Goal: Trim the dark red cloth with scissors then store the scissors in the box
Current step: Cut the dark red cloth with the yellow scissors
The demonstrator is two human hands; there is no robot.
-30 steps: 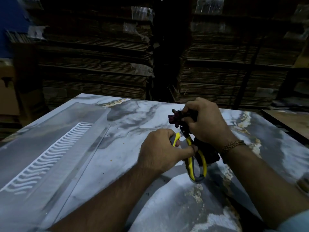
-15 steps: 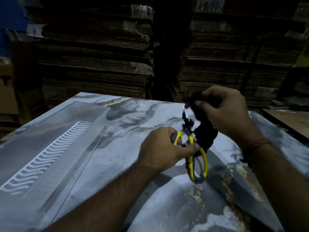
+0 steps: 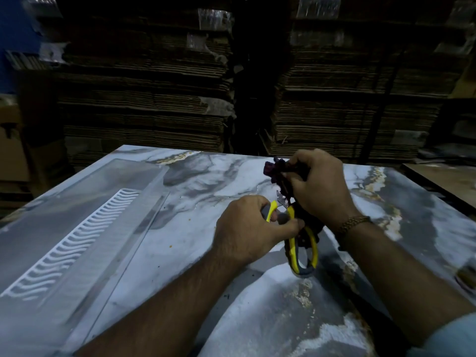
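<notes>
Spanning marbled table (image 3: 206,191), seemingly cardboard stacks (image 3: 144,99) behind

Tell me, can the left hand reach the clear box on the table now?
Probably yes: the clear box lies open to the left hand's side with nothing between, but that hand grips the scissors.

left hand (image 3: 247,228) gripping yellow scissors (image 3: 300,243), right hand (image 3: 319,186) holding dark red cloth (image 3: 273,168)

No text, label, brand or number can be read anywhere; the pale taped patches (image 3: 215,19) on the stacked brown flattened cardboard sheets (image 3: 144,104) are too dark and blurred to make out.
</notes>
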